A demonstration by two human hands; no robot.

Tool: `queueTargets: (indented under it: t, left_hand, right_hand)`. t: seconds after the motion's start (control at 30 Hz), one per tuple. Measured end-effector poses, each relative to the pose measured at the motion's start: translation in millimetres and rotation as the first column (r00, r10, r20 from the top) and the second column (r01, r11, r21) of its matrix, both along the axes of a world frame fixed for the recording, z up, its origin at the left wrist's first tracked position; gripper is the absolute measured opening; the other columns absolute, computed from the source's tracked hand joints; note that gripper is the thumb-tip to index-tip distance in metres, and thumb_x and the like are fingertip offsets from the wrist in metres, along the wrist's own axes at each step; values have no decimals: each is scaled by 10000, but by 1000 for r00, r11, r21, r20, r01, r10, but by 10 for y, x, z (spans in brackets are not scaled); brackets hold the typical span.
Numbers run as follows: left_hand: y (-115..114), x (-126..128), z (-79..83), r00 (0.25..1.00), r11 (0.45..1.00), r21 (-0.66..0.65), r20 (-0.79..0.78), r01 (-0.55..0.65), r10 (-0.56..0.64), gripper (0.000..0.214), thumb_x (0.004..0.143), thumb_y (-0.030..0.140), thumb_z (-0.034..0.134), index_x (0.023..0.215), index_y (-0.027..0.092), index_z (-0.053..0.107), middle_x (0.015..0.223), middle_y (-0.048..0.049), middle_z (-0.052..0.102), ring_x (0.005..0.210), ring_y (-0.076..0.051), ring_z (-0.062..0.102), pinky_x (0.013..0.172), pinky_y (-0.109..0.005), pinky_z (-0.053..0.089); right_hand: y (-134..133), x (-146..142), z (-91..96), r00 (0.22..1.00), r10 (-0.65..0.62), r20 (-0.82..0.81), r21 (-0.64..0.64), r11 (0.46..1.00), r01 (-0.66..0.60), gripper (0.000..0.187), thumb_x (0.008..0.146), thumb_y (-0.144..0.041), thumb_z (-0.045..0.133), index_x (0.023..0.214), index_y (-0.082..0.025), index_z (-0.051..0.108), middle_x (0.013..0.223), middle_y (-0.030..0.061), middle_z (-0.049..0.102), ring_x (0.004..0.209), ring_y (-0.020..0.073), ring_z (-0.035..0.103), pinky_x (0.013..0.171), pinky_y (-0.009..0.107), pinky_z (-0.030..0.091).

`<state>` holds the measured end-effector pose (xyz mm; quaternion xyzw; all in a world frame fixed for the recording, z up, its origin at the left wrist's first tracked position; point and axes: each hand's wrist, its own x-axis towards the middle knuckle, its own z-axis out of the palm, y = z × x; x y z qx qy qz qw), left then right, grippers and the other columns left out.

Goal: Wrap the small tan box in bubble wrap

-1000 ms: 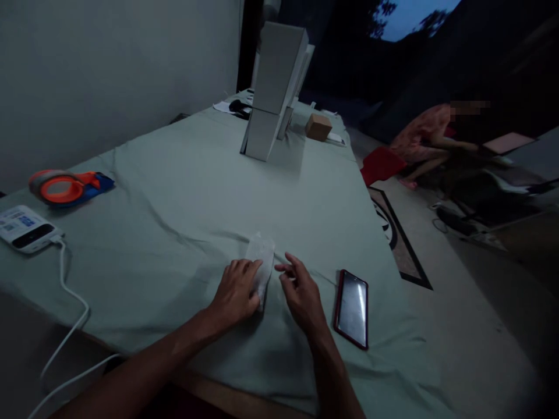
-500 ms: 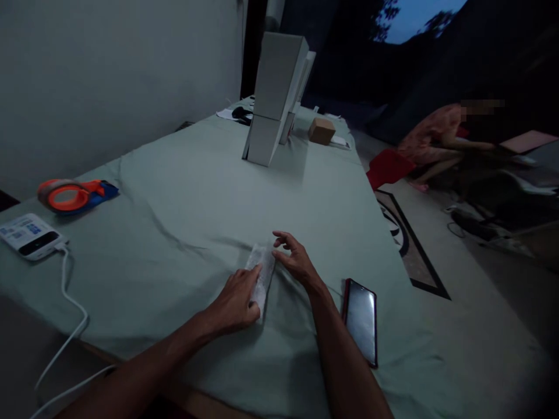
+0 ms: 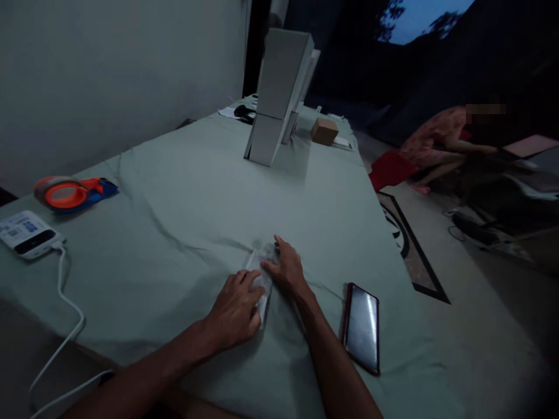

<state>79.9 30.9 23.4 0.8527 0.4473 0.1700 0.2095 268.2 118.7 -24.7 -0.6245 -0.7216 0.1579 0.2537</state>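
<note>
A small whitish folded packet (image 3: 261, 260), cloth or plastic, lies on the pale green table cover (image 3: 209, 192) near the front edge. My left hand (image 3: 234, 308) rests flat on its near end with fingers stretched over it. My right hand (image 3: 285, 269) presses on its far right side, fingers lying down on it. In the dim light I cannot tell whether either hand grips it or only presses it.
A dark phone with a red rim (image 3: 361, 327) lies right of my right arm. At the left are an orange and blue tape dispenser (image 3: 65, 192) and a white device (image 3: 27, 233) with a white cable. Tall white boxes (image 3: 279, 93) and a small brown box (image 3: 324, 131) stand at the back. A person sits on the floor (image 3: 441, 139) to the right.
My right hand has come from the packet's right side up to its far end and then down onto it. My left hand stayed on the near end.
</note>
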Motion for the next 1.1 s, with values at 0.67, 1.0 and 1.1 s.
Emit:
queueTargets:
  t: [0.67,1.0,1.1]
  left_hand:
    - [-21,-38,-180,977,990,-20,159,-141,143,386,716,166,560,1101,188,583,1118,-90,579,1072,-276,479,969,-438,400]
    - [-101,-76,-350,901,954,-35,322,-297,292,676,735,229,614,1360,188,359,1311,-146,456,1227,-312,431,1016,-472,365]
    - [-53,-108,-344,935,978,-100,290,-182,203,521,717,269,679,1214,221,533,1358,-131,444,1259,-315,417,1017,-464,365]
  right_hand:
    - [-271,-93,677,836,109,-537,-204,945,-255,173,715,-341,659,798,-192,631,728,-13,618,689,147,565,669,263,464]
    - [-1186,-252,586,919,265,-293,75,964,-254,185,775,-103,588,859,-254,654,1088,63,630,1035,221,589,880,359,463]
    - [-1349,-273,385,916,308,-256,118,951,-287,309,745,-49,547,949,-270,624,1121,56,653,1053,224,603,892,374,464]
